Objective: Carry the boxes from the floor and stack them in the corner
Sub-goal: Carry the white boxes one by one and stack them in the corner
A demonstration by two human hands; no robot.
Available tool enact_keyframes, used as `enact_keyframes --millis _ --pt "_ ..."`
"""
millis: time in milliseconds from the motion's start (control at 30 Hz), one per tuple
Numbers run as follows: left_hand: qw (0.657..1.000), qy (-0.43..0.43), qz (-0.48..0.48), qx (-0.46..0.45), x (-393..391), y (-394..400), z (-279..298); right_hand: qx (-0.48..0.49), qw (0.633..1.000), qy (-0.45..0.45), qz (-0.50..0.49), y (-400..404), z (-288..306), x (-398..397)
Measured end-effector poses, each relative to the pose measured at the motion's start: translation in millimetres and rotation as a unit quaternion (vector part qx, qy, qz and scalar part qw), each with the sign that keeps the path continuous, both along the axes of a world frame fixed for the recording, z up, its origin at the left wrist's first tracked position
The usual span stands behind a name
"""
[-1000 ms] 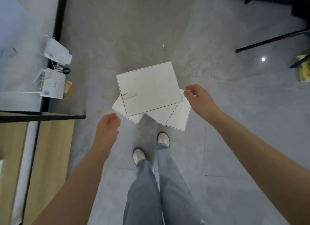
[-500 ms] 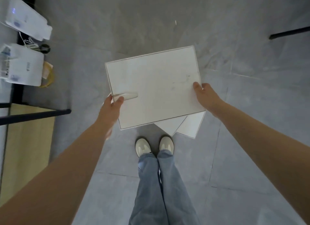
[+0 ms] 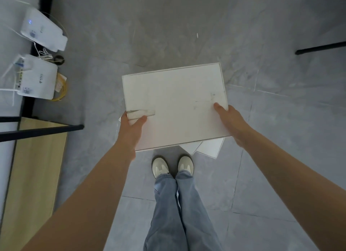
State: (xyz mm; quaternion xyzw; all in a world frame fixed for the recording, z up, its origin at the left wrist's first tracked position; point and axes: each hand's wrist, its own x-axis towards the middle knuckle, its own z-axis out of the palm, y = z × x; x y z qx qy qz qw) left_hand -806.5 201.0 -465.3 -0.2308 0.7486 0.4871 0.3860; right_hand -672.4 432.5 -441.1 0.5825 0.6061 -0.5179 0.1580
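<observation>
Underfoot, the grey tiled floor [image 3: 280, 157] fills almost the whole view, its pale grout lines crossing at angles. Along the left edge stands a light wooden desk [image 3: 35, 172] with a black metal frame, seen from above. The person's two bare forearms reach in from the lower corners, and between them hang blue jeans [image 3: 177, 213] ending in pale shoes [image 3: 172, 165] set side by side on the tiles.

Held above the floor in front of the shoes is a flat white box [image 3: 176, 106], its broad top facing the camera and slightly tilted. The left hand [image 3: 131, 128] grasps the box at its near left edge, thumb curled over the top beside a strip of clear tape [image 3: 141, 113], the remaining fingers hidden beneath. The right hand [image 3: 229, 120] grasps the near right corner, thumb pressed on the top surface, fingers wrapped under the edge.

Below the lifted box, more white boxes [image 3: 209, 147] lie on the floor, only their overlapping corners showing just beyond the right shoe; how many there are cannot be told.

At the upper left, two white router-like devices [image 3: 37, 76] rest against the wall's black skirting, one showing a small blue light, with thin white cables and a coil of yellow cable [image 3: 62, 90] beside the nearer one. A black bar [image 3: 322, 47] enters at the right edge.
</observation>
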Motion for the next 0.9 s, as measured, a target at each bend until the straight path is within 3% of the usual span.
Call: enact_keyframes --millis 133,433,667,900 --pt "1.0 -0.001 0.001 0.016 2 -11 54 0.008 1.0 0.008 0.01 -8 48 6" --pt "0.996 0.081 -0.009 0.029 7 -50 249 0.067 0.992 0.079 0.069 -39 237 12" --pt "0.99 0.123 0.053 0.044 21 -90 379 0.072 0.983 0.157 0.066 -75 360 17" --pt "0.972 0.194 0.124 0.042 56 -120 457 0.056 0.966 0.229 0.108 -94 432 25"
